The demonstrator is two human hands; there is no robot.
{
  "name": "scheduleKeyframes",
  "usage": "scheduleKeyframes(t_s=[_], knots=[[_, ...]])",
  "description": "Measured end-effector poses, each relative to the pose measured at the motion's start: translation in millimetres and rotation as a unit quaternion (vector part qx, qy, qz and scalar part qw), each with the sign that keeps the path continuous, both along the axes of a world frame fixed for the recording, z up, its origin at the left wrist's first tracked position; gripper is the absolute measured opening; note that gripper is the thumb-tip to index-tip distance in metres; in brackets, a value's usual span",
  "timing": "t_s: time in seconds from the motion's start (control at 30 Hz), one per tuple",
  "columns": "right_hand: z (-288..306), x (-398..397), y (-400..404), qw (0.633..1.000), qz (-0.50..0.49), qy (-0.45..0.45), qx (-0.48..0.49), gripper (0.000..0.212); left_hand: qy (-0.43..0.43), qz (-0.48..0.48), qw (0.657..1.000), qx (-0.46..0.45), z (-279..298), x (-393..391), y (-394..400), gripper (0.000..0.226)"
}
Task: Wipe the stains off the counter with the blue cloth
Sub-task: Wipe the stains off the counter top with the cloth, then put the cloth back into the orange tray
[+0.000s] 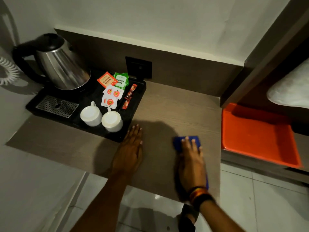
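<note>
The brown wood-grain counter (pixel 175 104) runs across the middle of the head view. My right hand (pixel 192 161) lies flat on the blue cloth (pixel 178 143), pressing it onto the counter near the front right; the cloth shows beyond my fingertips and as a strip beside my wrist. My left hand (pixel 130 151) rests palm down on the bare counter, fingers together, just right of the black tray's front corner. No stains are plain to see in the dim light and the shadow of my hands.
A black tray (pixel 138 97) at the left holds a steel kettle (pixel 61 67), two upturned white cups (pixel 91 115), tea sachets (pixel 113 87) and a drip grille. An orange tray (pixel 257 138) sits lower at the right. A wall socket (pixel 138 66) is behind.
</note>
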State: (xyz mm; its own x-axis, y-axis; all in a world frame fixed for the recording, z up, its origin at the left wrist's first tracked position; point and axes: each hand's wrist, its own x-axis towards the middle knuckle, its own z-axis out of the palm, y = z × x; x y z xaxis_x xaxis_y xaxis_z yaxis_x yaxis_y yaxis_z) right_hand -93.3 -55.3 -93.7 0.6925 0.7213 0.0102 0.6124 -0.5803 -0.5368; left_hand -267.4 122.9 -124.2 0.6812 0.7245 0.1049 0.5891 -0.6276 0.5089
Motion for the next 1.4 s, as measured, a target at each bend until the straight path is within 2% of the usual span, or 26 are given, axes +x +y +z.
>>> scheduleKeyframes(t_s=[0.13,0.27,0.37,0.47,0.6,0.7,0.87,1.0,1.13,1.27,1.4], knots=[[-6,-42,44,0.989,0.144,-0.046,-0.011,0.07,0.012,-0.018,1.0,0.007,-1,7,4,0.06],[-9,-10,94,0.981,0.183,-0.061,-0.009,0.077,-0.001,-0.007,1.0,0.008,-5,4,-2,0.058],[-6,20,75,0.993,0.116,-0.029,0.015,0.079,-0.007,0.034,0.999,-0.002,-2,-1,-20,0.059],[-8,24,19,0.998,0.035,-0.012,0.043,0.079,-0.01,0.047,0.999,-0.008,2,-1,-43,0.058],[-13,-8,-48,0.995,0.076,0.019,0.057,0.075,0.003,-0.041,0.999,0.006,14,20,-69,0.056],[-13,-5,-68,0.993,0.096,0.006,0.073,0.074,-0.028,-0.1,0.993,0.047,29,53,-86,0.05],[16,68,-56,0.99,-0.032,0.019,0.139,0.071,-0.018,-0.138,0.988,0.066,55,112,-89,0.055],[30,164,-32,0.988,-0.099,-0.028,0.115,0.07,-0.013,-0.148,0.984,0.094,55,164,-90,0.055],[8,241,-7,0.99,-0.124,0.009,0.064,0.061,0.03,-0.129,0.987,0.089,52,226,-85,0.057],[-36,283,8,0.995,-0.097,0.037,-0.009,0.056,0.066,-0.125,0.986,0.084,44,283,-92,0.063],[-84,302,19,0.995,-0.054,-0.018,-0.084,0.063,0.12,-0.149,0.981,0.031,31,331,-99,0.079]])
